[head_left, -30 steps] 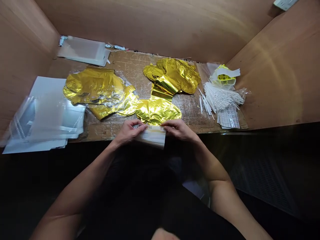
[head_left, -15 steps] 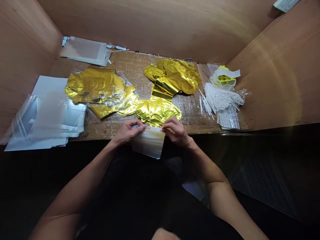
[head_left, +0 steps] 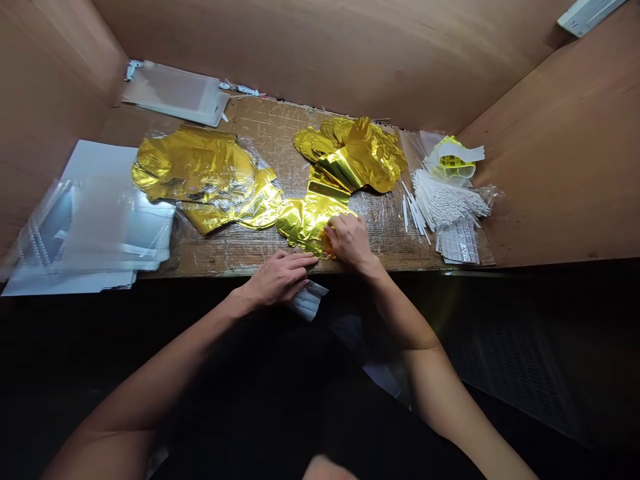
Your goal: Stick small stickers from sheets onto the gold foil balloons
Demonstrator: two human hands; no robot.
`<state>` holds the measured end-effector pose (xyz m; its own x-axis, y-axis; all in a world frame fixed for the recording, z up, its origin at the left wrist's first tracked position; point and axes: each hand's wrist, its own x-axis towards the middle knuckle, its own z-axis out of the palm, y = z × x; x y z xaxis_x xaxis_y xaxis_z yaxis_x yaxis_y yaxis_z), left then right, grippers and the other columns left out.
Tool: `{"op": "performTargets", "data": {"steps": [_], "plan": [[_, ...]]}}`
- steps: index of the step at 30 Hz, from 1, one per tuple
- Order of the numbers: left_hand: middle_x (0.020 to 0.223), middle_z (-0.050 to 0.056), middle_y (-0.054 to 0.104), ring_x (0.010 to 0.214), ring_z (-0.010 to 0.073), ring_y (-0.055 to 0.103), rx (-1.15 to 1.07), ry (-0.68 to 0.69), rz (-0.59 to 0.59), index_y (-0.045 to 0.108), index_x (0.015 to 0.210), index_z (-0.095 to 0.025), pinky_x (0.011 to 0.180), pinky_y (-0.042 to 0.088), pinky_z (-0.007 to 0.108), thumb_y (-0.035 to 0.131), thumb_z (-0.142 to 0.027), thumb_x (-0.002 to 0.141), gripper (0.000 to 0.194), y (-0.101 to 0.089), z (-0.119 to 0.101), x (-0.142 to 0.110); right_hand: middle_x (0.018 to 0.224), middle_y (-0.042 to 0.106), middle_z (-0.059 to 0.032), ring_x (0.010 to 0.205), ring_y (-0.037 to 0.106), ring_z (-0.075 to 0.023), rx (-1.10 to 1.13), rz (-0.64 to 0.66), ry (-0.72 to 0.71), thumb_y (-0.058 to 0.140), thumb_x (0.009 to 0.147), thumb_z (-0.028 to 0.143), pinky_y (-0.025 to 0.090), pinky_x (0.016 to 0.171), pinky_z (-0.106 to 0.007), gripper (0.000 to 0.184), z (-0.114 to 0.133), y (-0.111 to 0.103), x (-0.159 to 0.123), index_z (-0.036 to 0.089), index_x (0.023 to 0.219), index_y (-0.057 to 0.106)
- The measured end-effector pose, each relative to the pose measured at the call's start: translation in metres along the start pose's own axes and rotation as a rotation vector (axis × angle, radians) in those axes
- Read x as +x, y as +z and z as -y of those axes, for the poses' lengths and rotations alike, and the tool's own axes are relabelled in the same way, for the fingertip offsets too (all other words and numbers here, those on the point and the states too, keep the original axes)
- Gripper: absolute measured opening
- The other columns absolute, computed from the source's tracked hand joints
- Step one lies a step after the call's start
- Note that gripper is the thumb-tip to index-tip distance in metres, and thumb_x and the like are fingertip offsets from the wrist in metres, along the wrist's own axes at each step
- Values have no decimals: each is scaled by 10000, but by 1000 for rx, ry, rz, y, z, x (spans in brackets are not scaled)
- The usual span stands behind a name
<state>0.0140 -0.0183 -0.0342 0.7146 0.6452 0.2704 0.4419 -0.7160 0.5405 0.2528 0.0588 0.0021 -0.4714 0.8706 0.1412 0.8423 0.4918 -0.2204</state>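
A gold foil balloon (head_left: 300,217) lies flat at the table's front edge, and its folded middle runs back onto a stack of more gold foil balloons (head_left: 383,163). Bent over its near end, my right hand (head_left: 350,240) pinches the foil; the fingertips are partly hidden. Just left of it, my left hand (head_left: 277,277) reaches its fingers toward the balloon's near rim. Under that palm it keeps a small translucent plastic bag (head_left: 309,301), which hangs curled below the table edge.
Gold foil balloons in clear wrap (head_left: 195,167) lie on the left. Beside them are clear bags and white sheets (head_left: 115,227). More translucent bags (head_left: 170,90) sit at the back left. White sticks (head_left: 445,200) and a yellow tape roll (head_left: 453,167) are at right. Wooden walls (head_left: 280,47) surround the table.
Both hands held the plastic bag's top edge before. The right hand has let go and moved to the balloon's near end. The left hand still has the bag, now curled beneath its palm.
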Motion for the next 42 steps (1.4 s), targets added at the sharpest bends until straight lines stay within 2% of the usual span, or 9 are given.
{"op": "performTargets", "data": {"steps": [6,14,19,22,27,28,31,36,42], "plan": [[1583,82,611,1475,302,569,44,12,14,725,943,-214,1059,439,472,554,-288,1062,222,-2,-1,0,1010,712,-74,973,558,-229,167,179,-138,565,1075,355,315,929,-378,209,-10,0,2,192,972,644],[1559,115,630,1460,342,575,72,-7,10,740,904,-203,1046,471,505,567,-281,1046,237,0,-2,1,705,567,34,633,446,-115,730,337,54,565,1050,395,360,627,-257,314,-43,-24,41,178,832,627],[1489,113,690,1395,320,639,-201,-122,-70,732,857,-212,1074,501,471,601,-334,1022,243,-7,3,4,722,640,-37,658,463,-103,303,-145,320,461,1121,277,388,667,-254,428,-107,-99,88,100,802,685],[1347,135,768,1225,308,739,-489,-346,-169,740,838,-209,1006,560,431,661,-420,979,266,-17,6,8,948,691,-160,784,490,-137,200,-304,345,319,1133,158,389,751,-296,414,-107,-123,87,0,1030,688],[1261,148,799,1148,320,756,-727,-552,-251,762,846,-176,934,584,396,712,-516,925,352,-28,7,11,900,730,-44,783,577,-155,279,8,1,700,1022,349,392,764,-290,194,-11,-76,22,165,1002,756],[1241,146,805,1113,313,763,-731,-558,-254,771,852,-173,923,583,389,717,-523,919,361,-28,6,11,907,737,-48,804,591,-168,271,139,-160,681,1035,356,377,778,-308,195,9,-63,6,179,1025,763],[1145,127,829,1042,298,766,-717,-562,-266,794,859,-173,883,584,368,729,-530,905,365,-29,3,11,925,735,-67,868,586,-206,110,184,-332,582,1079,271,322,812,-363,216,46,-35,-25,219,1190,761],[1068,111,834,998,287,753,-733,-603,-262,814,904,-170,778,575,322,724,-562,895,402,-30,-1,13,982,728,-87,921,547,-237,-74,-4,-347,486,1099,198,306,832,-409,295,45,-20,-35,256,1203,756],[833,61,773,801,218,691,-744,-616,-256,734,762,-165,707,511,294,665,-603,916,470,-30,3,13,1031,715,-93,956,567,-247,-52,-51,-438,473,1108,218,341,850,-426,286,36,-10,-42,267,1218,732]]}}
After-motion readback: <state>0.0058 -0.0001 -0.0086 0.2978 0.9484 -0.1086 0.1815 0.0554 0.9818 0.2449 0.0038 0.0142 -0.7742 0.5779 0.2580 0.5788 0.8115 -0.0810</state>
